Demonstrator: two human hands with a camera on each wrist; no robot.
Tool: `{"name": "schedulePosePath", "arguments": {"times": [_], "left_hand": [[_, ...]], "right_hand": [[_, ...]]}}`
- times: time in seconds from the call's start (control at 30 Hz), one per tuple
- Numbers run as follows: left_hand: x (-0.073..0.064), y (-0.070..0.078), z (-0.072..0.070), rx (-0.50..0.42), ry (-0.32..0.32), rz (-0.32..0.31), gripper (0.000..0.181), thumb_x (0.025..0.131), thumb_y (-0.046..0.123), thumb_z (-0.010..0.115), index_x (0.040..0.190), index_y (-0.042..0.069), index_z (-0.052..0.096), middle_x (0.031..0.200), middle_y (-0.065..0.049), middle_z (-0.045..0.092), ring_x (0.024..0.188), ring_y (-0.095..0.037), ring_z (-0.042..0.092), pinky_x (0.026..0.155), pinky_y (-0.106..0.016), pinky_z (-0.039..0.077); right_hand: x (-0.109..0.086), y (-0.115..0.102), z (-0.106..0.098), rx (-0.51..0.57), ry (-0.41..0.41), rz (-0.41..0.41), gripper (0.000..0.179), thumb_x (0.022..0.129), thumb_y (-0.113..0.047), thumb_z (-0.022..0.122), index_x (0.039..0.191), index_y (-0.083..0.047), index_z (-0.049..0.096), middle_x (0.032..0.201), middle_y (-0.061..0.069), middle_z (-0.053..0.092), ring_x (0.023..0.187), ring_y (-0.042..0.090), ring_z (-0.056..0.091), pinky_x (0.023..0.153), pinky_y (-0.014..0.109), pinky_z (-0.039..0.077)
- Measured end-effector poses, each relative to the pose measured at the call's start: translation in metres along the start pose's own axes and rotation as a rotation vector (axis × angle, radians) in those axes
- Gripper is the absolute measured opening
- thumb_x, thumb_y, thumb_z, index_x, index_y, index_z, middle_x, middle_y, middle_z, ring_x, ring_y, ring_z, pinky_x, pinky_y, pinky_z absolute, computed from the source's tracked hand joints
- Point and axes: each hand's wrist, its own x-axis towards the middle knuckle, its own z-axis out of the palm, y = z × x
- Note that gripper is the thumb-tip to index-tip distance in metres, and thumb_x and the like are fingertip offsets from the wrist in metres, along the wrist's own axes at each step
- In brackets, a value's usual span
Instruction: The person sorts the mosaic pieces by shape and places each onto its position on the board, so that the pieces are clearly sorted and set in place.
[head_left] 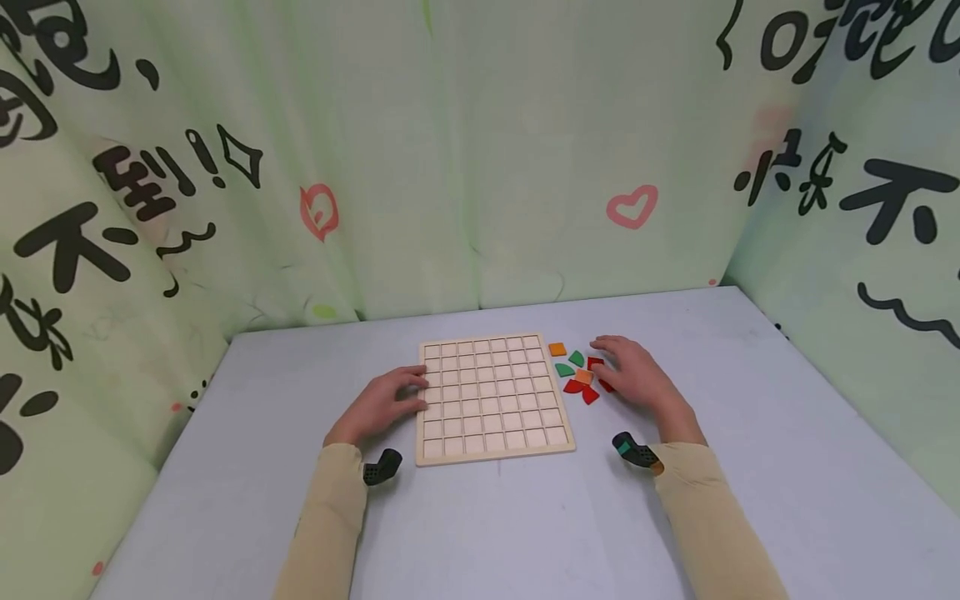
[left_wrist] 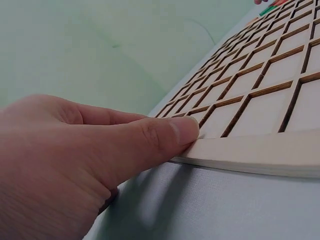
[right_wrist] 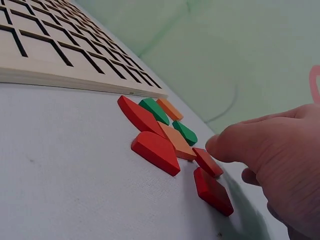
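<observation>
Tan sleeves (head_left: pixel 322 525) and black wrist cameras (head_left: pixel 382 467) nearest. Left hand (head_left: pixel 382 404): thumb resting on rim of wooden grid board (head_left: pixel 495 456), thumb and fingers apart, at its edge. Board flat on white tabletop (head_left: pixel 487 533), between hands. Right hand (head_left: pixel 637 375) relaxed, fingers loosely bent, holding nothing, above four red pieces (right_wrist: pixel 156 151), two orange squares (right_wrist: pixel 176 140), two green rounded pieces (right_wrist: pixel 185 133); cluster between it and board. Beyond both hands: pale green curtain (head_left: pixel 525 167), black lettering, red hearts (head_left: pixel 632 223).

pale table (head_left: pixel 495 525), wooden grid board (head_left: pixel 491 398), coloured pieces (head_left: pixel 583 377) alongside
</observation>
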Motion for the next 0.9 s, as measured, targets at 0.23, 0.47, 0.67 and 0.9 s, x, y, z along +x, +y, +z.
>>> {"name": "schedulePosePath", "arguments": {"times": [0.23, 0.47, 0.67, 0.9], "left_hand": [[-0.0016, 0.0, -0.0014, 0.014, 0.003, -0.009, 0.038, 0.088, 0.021, 0.075, 0.12, 0.004, 0.066, 0.144, -0.008, 0.051, 0.137, -0.031, 0.041, 0.114, -0.045, 0.034], [-0.0009, 0.0003, -0.0017, 0.003, 0.003, -0.012, 0.039, 0.087, 0.021, 0.075, 0.121, 0.004, 0.066, 0.144, -0.009, 0.051, 0.137, -0.031, 0.041, 0.114, -0.045, 0.034], [0.0004, 0.0004, -0.002, 0.003, -0.003, -0.027, 0.038, 0.087, 0.021, 0.075, 0.121, 0.004, 0.066, 0.144, -0.009, 0.051, 0.138, -0.03, 0.041, 0.115, -0.045, 0.033], [-0.0011, 0.0005, -0.0024, 0.007, 0.003, -0.014, 0.038, 0.087, 0.021, 0.075, 0.12, 0.004, 0.066, 0.144, -0.01, 0.051, 0.137, -0.031, 0.041, 0.114, -0.045, 0.034]], "right_hand": [[-0.0021, 0.0002, -0.0009, 0.016, -0.013, 0.006, 0.039, 0.095, -0.01, 0.06, 0.131, 0.002, 0.057, 0.133, 0.023, 0.054, 0.126, 0.041, 0.045, 0.107, 0.058, 0.039], [-0.0004, 0.0002, -0.0006, -0.028, -0.004, -0.018, 0.032, 0.093, -0.007, 0.063, 0.124, 0.002, 0.064, 0.122, 0.022, 0.061, 0.116, 0.039, 0.053, 0.102, 0.056, 0.045], [0.0007, -0.001, -0.0006, -0.046, -0.005, -0.008, 0.032, 0.093, -0.008, 0.065, 0.124, 0.002, 0.064, 0.119, 0.022, 0.06, 0.11, 0.037, 0.054, 0.098, 0.053, 0.049], [0.002, -0.0024, -0.0028, -0.078, -0.035, 0.011, 0.035, 0.094, -0.01, 0.066, 0.126, 0.002, 0.063, 0.12, 0.022, 0.058, 0.11, 0.037, 0.053, 0.097, 0.052, 0.05]]}}
